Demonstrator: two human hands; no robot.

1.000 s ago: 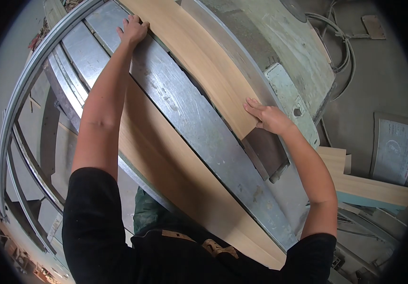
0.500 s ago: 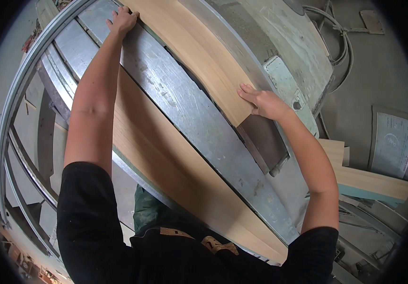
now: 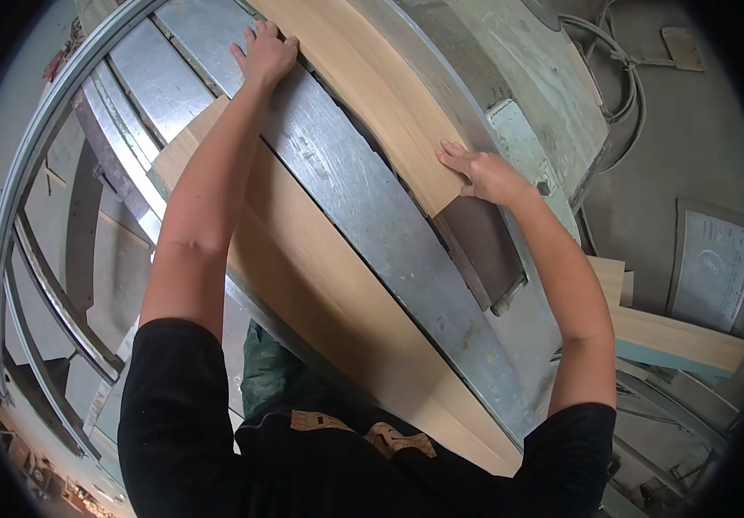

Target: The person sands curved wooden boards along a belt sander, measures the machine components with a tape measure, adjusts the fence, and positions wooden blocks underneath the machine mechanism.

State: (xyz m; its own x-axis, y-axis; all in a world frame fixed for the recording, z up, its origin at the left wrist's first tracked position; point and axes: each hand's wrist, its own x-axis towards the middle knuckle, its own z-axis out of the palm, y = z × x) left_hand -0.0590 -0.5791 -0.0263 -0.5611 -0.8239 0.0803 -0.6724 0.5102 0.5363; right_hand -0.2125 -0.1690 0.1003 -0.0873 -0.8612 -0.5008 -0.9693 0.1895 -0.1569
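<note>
Sliding slightly toward far left, the far plank (image 3: pixel 393 104) has bared more brown surface (image 3: pixel 486 242) past its right end; probably it advances; your left hand (image 3: pixel 270 57) reaches far, fingers spread open over the metal counter (image 3: pixel 350 203), clasping nothing visible; your right hand (image 3: pixel 500 180), elbow bent, lays half-open fingers upon the plank's right end.
</note>
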